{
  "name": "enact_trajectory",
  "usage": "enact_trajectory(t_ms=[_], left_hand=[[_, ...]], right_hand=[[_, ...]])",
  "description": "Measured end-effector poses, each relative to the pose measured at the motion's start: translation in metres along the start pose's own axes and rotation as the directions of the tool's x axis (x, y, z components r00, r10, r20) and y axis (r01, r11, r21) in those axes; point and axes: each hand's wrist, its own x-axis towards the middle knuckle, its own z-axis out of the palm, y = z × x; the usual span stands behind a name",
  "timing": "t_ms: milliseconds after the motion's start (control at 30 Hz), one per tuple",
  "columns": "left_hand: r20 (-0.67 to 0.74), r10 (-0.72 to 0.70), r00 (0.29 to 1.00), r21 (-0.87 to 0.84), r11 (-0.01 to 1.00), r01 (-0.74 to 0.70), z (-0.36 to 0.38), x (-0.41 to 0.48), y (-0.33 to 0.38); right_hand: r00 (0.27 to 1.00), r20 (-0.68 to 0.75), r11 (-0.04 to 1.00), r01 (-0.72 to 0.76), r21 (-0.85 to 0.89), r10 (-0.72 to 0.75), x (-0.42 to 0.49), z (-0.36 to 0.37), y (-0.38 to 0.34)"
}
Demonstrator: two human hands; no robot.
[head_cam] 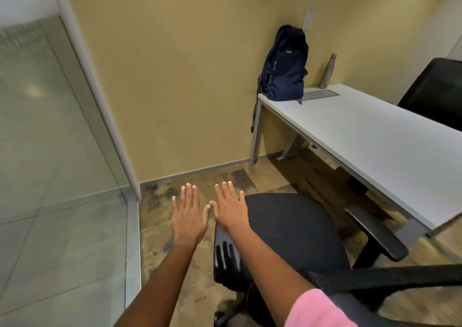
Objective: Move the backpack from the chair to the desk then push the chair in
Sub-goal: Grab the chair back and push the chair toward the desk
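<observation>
Both flat, spread, empty, the left hand point(188, 220) and right hand point(231, 210) partly hide the chair point(295, 229).

Head-worn view, downward over chair point(287, 231) toward desk point(375, 131)

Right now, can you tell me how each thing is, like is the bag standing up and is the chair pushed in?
Backpack: standing upright on the desk's far corner, zipped shut.
Bottle: upright on the desk, capped.
Desk: mostly bare.
Chair: empty seat, pulled out, not yet pushed in.
Left hand: open, flat, holding nothing.
Right hand: open, flat, above the seat's edge, holding nothing.
</observation>
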Motion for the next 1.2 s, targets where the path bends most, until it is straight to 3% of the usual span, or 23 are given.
enact_trajectory(t_ms=[333, 667, 933, 1200], left_hand=[[-0.132, -0.092, 0.987, 0.033, 0.995, 0.097, -0.047, -0.064, 0.022], [-0.229, -0.027, 0.973, -0.013, 1.0, 0.025, -0.086, -0.121, 0.067], [-0.282, -0.018, 0.959, -0.102, 0.995, -0.011, -0.112, -0.162, 0.102], [-0.324, 0.062, 0.944, -0.171, 0.977, -0.123, -0.141, -0.189, 0.155]], right_hand=[[0.996, -0.042, 0.997, 0.074, -0.026, -0.075, -0.073, -0.039, -0.015], [0.983, -0.163, 0.994, 0.065, -0.089, -0.079, -0.15, -0.085, -0.003], [0.953, -0.282, 0.993, 0.108, -0.039, -0.115, -0.212, -0.125, -0.002], [0.939, -0.343, 1.0, -0.006, 0.003, 0.007, -0.25, -0.163, 0.058]])
